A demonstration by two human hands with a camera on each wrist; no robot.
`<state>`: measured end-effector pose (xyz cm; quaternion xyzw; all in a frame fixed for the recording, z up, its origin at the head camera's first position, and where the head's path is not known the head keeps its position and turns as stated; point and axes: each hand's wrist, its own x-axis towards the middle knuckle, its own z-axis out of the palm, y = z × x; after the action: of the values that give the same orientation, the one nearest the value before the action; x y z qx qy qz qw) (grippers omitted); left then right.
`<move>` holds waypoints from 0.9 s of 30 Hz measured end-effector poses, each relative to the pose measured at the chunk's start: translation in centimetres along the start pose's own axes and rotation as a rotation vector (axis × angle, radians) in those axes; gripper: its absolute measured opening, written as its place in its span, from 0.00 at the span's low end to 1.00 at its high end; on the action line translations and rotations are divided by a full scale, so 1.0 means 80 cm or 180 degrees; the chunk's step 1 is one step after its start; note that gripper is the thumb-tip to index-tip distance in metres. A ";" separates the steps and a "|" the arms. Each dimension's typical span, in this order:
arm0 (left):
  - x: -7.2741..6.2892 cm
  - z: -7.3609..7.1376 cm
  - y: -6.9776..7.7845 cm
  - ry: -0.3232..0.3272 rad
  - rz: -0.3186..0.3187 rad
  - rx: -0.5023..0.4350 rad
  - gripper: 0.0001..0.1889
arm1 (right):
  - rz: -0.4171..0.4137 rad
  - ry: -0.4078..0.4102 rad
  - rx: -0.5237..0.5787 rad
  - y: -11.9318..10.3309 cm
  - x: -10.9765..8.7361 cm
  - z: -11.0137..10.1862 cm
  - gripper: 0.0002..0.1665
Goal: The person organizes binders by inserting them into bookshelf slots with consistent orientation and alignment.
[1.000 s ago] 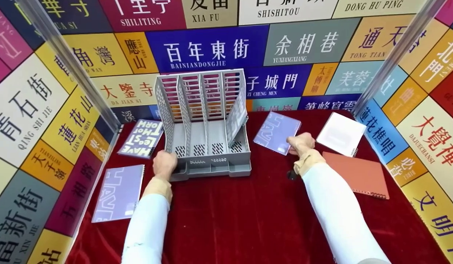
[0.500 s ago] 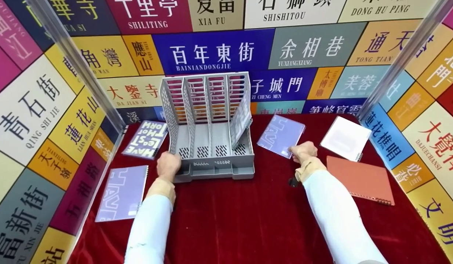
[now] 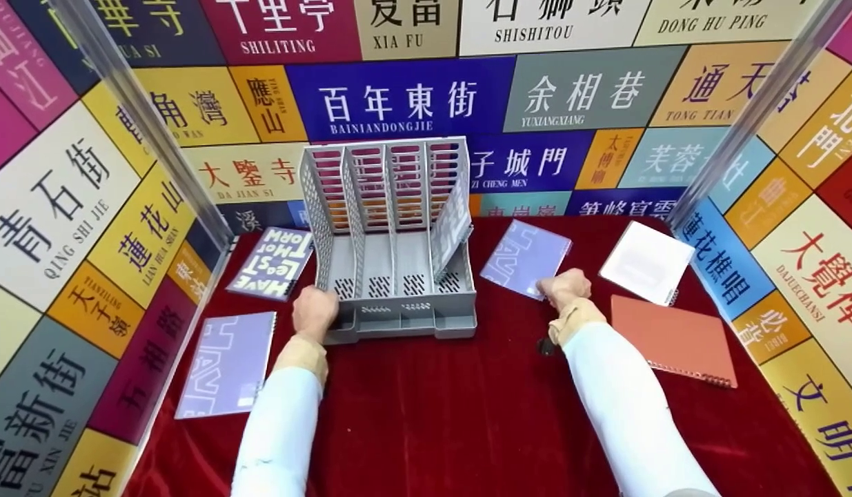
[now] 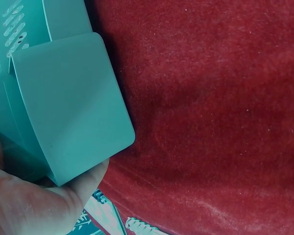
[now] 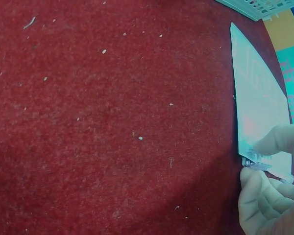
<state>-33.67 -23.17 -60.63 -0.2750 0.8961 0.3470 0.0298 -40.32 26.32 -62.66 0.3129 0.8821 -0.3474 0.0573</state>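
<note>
My left hand point(image 3: 315, 312) grips the front left corner of a grey file rack point(image 3: 398, 316), which stands upright with several slots. In the left wrist view, the thumb and fingers lie around the rack's corner panel point(image 4: 73, 107). On the right, my right hand point(image 3: 567, 286) pinches the spiral-bound near corner of a purple notebook point(image 3: 522, 255) lying on the cloth. The right wrist view shows its thumb point(image 5: 277, 139) on top of this notebook and the fingers at the coil edge. A patterned notebook point(image 3: 453, 228) leans in the rack's rightmost slot.
A lettered notebook point(image 3: 272, 264) and another purple notebook point(image 3: 227, 364) lie left of the rack. At the right are a white notebook point(image 3: 646, 262) and an orange spiral notebook point(image 3: 674, 342). Red cloth point(image 3: 426, 414) covers the table; sign-printed walls point(image 3: 405, 96) enclose it.
The head view has shifted slightly. My right hand has slid a little toward the near corner of the purple notebook. My left hand keeps its grip on the file rack.
</note>
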 end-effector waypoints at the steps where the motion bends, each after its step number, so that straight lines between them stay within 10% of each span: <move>1: 0.000 0.000 0.000 -0.0001 0.0001 -0.0005 0.25 | -0.0028 0.0006 -0.0052 0.000 -0.001 0.000 0.30; 15: -0.007 -0.009 0.006 -0.0019 -0.0009 -0.0004 0.24 | 0.0035 -0.0005 -0.0163 0.006 -0.004 0.000 0.34; 20: -0.009 -0.007 0.005 0.0014 -0.0008 -0.0022 0.25 | 0.0096 -0.0044 0.0038 0.004 -0.003 0.000 0.23; 27: -0.008 -0.003 0.004 0.0017 -0.0015 -0.0046 0.27 | 0.0123 -0.0225 0.0521 0.005 -0.003 0.000 0.37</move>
<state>-33.23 -22.84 -60.07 -0.2783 0.8930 0.3527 0.0261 -39.91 26.46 -62.79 0.3210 0.8420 -0.4280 0.0694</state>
